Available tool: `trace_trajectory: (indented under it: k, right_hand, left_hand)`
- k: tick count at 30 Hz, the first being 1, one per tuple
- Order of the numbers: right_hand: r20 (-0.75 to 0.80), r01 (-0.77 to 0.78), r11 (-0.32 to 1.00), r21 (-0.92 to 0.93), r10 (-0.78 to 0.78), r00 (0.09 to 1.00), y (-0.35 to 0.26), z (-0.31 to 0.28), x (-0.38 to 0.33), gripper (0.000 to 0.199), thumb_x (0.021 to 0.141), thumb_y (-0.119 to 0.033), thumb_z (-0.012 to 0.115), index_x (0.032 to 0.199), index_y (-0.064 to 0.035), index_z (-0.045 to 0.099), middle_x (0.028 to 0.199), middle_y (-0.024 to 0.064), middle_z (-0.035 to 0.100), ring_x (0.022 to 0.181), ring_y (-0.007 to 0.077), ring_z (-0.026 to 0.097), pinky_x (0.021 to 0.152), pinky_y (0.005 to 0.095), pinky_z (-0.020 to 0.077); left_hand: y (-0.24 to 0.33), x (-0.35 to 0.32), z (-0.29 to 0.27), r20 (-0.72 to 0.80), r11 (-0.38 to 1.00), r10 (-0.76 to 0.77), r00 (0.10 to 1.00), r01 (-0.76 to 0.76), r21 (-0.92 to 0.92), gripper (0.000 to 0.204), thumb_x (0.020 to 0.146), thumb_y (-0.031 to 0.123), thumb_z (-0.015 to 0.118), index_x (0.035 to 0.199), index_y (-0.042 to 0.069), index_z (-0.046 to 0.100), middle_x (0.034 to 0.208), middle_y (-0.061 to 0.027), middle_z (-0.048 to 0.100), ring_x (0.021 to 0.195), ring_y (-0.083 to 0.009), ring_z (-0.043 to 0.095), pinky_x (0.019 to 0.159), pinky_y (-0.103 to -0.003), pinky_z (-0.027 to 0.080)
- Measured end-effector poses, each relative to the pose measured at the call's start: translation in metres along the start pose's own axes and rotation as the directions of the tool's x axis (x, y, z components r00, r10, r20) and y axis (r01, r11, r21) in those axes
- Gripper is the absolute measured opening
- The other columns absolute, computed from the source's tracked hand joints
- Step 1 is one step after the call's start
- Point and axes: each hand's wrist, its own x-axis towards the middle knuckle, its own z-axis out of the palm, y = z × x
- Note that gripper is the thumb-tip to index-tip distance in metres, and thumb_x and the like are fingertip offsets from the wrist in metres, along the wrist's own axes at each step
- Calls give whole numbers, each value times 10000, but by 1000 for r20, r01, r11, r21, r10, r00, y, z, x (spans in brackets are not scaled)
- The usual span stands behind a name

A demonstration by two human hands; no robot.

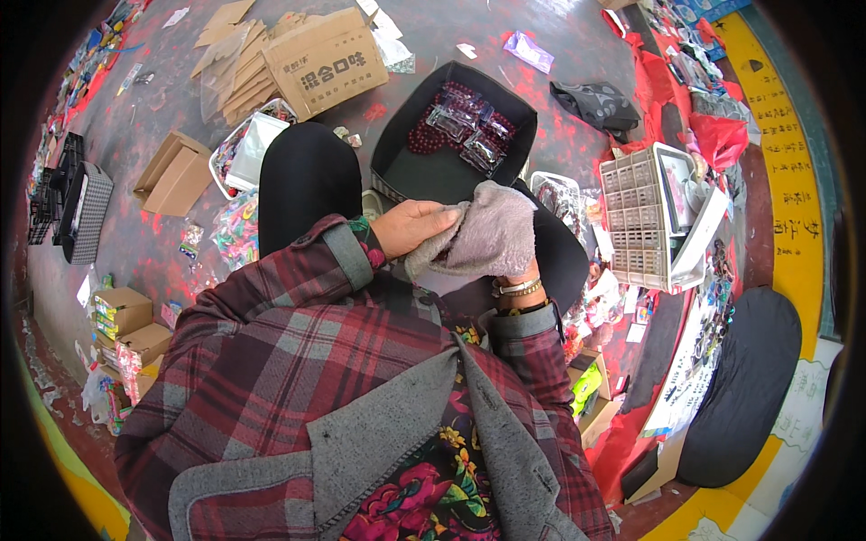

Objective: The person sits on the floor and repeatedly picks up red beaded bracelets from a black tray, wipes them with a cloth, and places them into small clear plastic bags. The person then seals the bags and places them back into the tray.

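Fuzzy grey-mauve glove [492,236] — soft, plush pile — covers the right hand [505,257] over the lap. Bare left hand [410,225] pinches its cuff shut, just in front of a black fabric bin [397,171] of dark red beads [428,135].

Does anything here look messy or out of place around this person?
Yes. Flattened cardboard pieces lie scattered on the floor, with loose wrappers near the black tray of packets. The right hand is covered by a fuzzy grey glove, which the bare left hand grips.
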Motion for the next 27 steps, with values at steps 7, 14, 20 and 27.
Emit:
trace_trajectory:
  k: [7, 14, 20, 27]
  right_hand:
    - [-236, -73, 641, 764, 384, 893, -1, 14, -9, 195, 816, -104, 552, 1005, -64, 529, 929, 45, 553, 873, 172, 535, 776, 302, 451]
    - [-67, -89, 833, 547, 150, 987, -21, 13, 10, 266, 743, -78, 632, 990, -40, 540, 939, 41, 559, 868, 168, 544, 781, 293, 461]
    - [54, -20, 801, -598, 65, 996, -46, 3, 20, 350, 715, -148, 683, 1008, -35, 528, 925, 72, 581, 864, 167, 564, 766, 289, 467]
    - [-41, -121, 486, 866, 310, 950, -3, 6, 1, 250, 918, -187, 466, 1141, -79, 432, 1095, 92, 510, 983, 205, 522, 889, 347, 452]
  left_hand:
    - [10, 4, -2, -67, 734, -121, 990, 43, -677, 355, 945, 326, 426, 1113, 39, 552, 1058, -117, 614, 934, -202, 609, 828, -344, 504]
    - [4, 7, -6, 33, 821, 63, 997, -33, -570, 376, 936, 244, 452, 1261, 57, 427, 1220, -111, 518, 1083, -236, 539, 954, -393, 426]
    - [6, -1, 2, -36, 855, 59, 998, -69, -513, 391, 913, 147, 487, 1276, 30, 402, 1207, -111, 525, 1093, -227, 534, 951, -385, 430]
    - [33, -12, 8, 84, 830, 96, 992, -33, -557, 389, 878, 163, 501, 1214, -27, 449, 1152, -152, 557, 1020, -246, 573, 909, -388, 449]
